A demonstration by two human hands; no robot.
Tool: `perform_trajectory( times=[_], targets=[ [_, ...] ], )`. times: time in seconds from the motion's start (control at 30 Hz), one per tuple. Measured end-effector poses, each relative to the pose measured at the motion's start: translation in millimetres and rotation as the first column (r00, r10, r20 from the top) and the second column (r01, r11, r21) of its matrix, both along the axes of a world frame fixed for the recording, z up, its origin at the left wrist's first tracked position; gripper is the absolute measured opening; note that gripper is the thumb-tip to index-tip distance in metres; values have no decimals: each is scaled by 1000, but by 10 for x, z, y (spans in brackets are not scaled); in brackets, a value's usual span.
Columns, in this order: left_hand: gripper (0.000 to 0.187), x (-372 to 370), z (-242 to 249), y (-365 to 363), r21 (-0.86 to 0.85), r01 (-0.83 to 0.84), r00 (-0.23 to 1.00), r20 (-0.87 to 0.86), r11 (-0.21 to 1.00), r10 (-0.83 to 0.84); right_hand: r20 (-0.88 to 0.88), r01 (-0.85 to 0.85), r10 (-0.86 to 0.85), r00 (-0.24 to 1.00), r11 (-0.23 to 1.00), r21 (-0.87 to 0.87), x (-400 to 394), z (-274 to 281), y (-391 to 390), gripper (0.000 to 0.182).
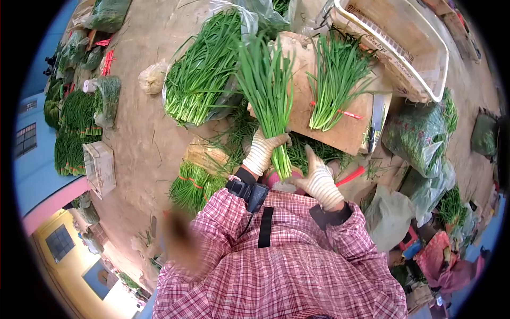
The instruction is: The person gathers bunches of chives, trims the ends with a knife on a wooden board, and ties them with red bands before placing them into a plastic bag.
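My left hand (pixel 261 152), in a striped glove, is wrapped round the lower stalks of a bunch of Chinese chives (pixel 268 101). Its leaves point away from me and the pale cut ends towards me. My right hand (pixel 320 183), gloved the same way, is beside the stalk ends with thumb and fingers apart, holding nothing. Beyond, a second bunch of chives (pixel 337 80) lies on a wooden board (pixel 300 114) with a red tie (pixel 348 114) under it. A knife (pixel 376 119) rests at the board's right edge.
A large pile of loose chives (pixel 204 69) lies left of the board. Tied bundles (pixel 191 183) sit by my left forearm. A white plastic crate (pixel 393 48) stands behind the board at right. Red strips (pixel 350 175) and a filled plastic bag (pixel 417 135) are to the right.
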State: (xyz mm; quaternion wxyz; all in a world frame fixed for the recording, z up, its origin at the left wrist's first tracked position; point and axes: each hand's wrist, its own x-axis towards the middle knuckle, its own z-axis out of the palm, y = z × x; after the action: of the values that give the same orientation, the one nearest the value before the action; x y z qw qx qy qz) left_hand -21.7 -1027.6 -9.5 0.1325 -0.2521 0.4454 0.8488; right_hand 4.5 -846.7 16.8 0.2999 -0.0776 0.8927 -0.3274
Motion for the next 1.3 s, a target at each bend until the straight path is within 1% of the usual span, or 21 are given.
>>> perform_trajectory(
  times=[0.07, 0.13, 0.2, 0.27, 0.33, 0.47, 0.57, 0.63, 0.67, 0.73, 0.8, 0.87, 0.9, 0.93, 1.03, 1.07, 1.1, 1.13, 1.17, 1.2, 1.3],
  targets=[
    [34, -8, -70, 70, 45, -9, 999, 31, 999, 8, -200, 32, -57, 978, 991, -127, -67, -10, -88, 90],
    [35, -14, -69, 26, -1, 6, 999, 32, 1000, -6, -244, 192, -296, 924, 907, -374, -300, -61, -240, 58],
    [35, 23, -77, 70, -50, 22, 999, 42, 999, -20, -606, 178, -364, 707, 921, -346, -695, -127, -262, 33],
    [35, 32, 6, 79, -99, 85, 996, 46, 991, -80, -510, 167, -304, 805, 940, -297, -1095, 69, -372, 29],
    [34, 64, 43, 84, -119, 110, 994, 39, 987, -106, -434, -2, 12, 901, 1000, 22, -1300, -74, -412, 28],
    [31, 197, -37, -19, -234, 193, 980, 102, 953, -173, -462, -229, 329, 823, 938, 261, -1294, -196, -540, 16],
    [30, 349, -31, -177, -224, 286, 954, 158, 932, -255, -530, -134, 301, 793, 934, 330, -1359, -355, -554, 21],
    [26, 444, -11, -348, -262, 176, 982, 119, 949, -149, -529, 57, 58, 846, 978, 199, -1395, -355, -481, 24],
    [25, 416, 74, -426, -309, 102, 991, 115, 946, -69, -362, 65, 31, 932, 966, 249, -1350, -231, -421, 32],
    [24, 364, 59, -594, -389, 13, 993, 117, 921, 35, -209, -55, 119, 971, 956, 287, -1086, -40, -396, 47],
    [23, 177, 184, -499, -366, -38, 989, 120, 930, 88, -122, -159, 144, 982, 980, -124, -739, 12, -456, 76],
    [20, 23, 130, -370, -343, -150, 986, 15, 927, 165, -283, -241, 216, 934, 969, -55, -354, -17, -636, 97],
    [21, -36, 98, -276, -489, -98, 995, -61, 867, 78, -195, -240, 238, 951, 971, 13, -269, -53, -710, 105],
    [21, -92, 25, -193, -478, -92, 994, -91, 874, 55, -441, -91, 167, 882, 978, 189, -167, -265, -806, 98],
    [19, -282, -139, 239, -367, -155, 988, -72, 917, 138, -437, 161, -79, 896, 975, 154, -285, -592, -686, 44],
    [26, -267, -289, 329, -577, -124, 968, -250, 807, -30, -326, 168, -109, 939, 973, 159, -345, -683, -586, 42],
    [28, -316, -288, 384, -874, -120, 895, -301, 470, -331, -279, 209, -170, 945, 971, 117, -390, -675, -484, 43],
    [31, -374, -291, 431, -976, -210, 766, -196, 49, -613, -225, 255, -232, 946, 964, 77, -408, -659, -385, 45],
    [30, -496, -216, 602, -885, -72, 902, -254, 459, -348, -254, 314, -312, 916, 949, -33, -429, -702, -285, 48],
    [29, -625, -152, 780, -604, -51, 985, -164, 795, -61, -233, 374, -388, 892, 922, -103, -461, -804, -215, 51],
    [26, -877, -321, 943, -733, -18, 939, -246, 680, -240, -39, 406, -408, 912, 912, -62, -728, -733, 9, 64]
  ],
)
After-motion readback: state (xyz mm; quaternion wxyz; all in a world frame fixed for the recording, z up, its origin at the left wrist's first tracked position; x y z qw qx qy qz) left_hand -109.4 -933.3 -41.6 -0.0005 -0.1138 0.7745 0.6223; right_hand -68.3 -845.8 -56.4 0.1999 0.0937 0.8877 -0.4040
